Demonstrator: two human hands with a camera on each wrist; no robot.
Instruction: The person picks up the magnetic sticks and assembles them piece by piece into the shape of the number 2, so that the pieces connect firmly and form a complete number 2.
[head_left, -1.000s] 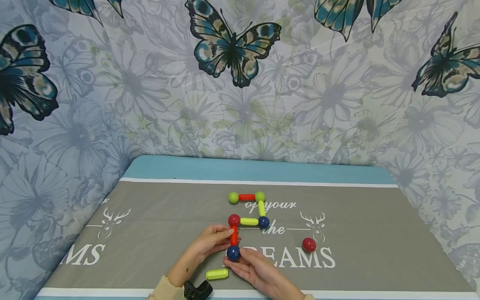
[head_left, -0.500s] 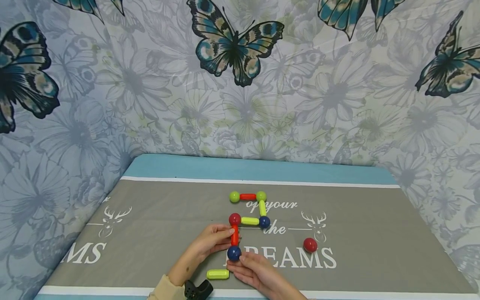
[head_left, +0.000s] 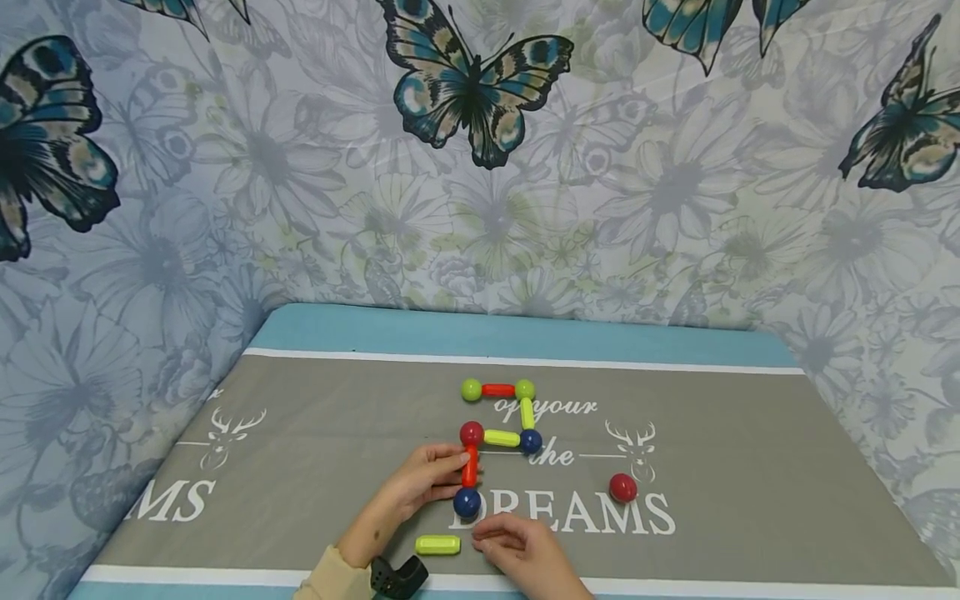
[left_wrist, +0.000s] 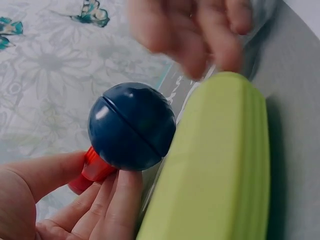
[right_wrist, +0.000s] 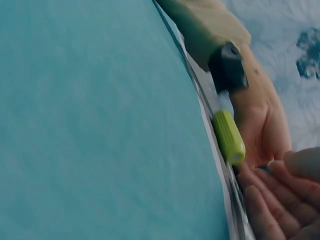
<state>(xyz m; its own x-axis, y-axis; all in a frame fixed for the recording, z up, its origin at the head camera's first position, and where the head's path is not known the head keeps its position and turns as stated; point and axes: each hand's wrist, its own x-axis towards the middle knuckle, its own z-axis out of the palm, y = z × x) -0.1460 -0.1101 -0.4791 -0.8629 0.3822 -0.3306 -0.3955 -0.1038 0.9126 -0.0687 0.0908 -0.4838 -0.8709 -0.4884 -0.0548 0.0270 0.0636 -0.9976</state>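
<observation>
My left hand (head_left: pixel 420 482) pinches a red rod (head_left: pixel 470 468) between thumb and fingers. That rod links a red ball (head_left: pixel 472 432) at its far end to a blue ball (head_left: pixel 467 502) at its near end; the left wrist view shows the blue ball (left_wrist: pixel 131 125) close up. From the red ball the chain runs on through yellow-green rods, a second blue ball (head_left: pixel 530 441), another red rod and two green balls. My right hand (head_left: pixel 531 557) holds nothing, its fingers loosely bent, apart from the blue ball. A loose yellow-green rod (head_left: pixel 438 545) lies between the wrists.
A separate red ball (head_left: pixel 622 487) lies to the right on the grey printed mat (head_left: pixel 750 467). Blue tabletop (head_left: pixel 525 327) shows beyond the mat's white border. Behind stands a butterfly-patterned cloth (head_left: pixel 480 208). A black device (head_left: pixel 399 577) sits on the left wrist.
My right hand has let go of the blue ball and drawn back toward the near edge. The left hand keeps its pinch on the red rod; the view has tilted slightly.
</observation>
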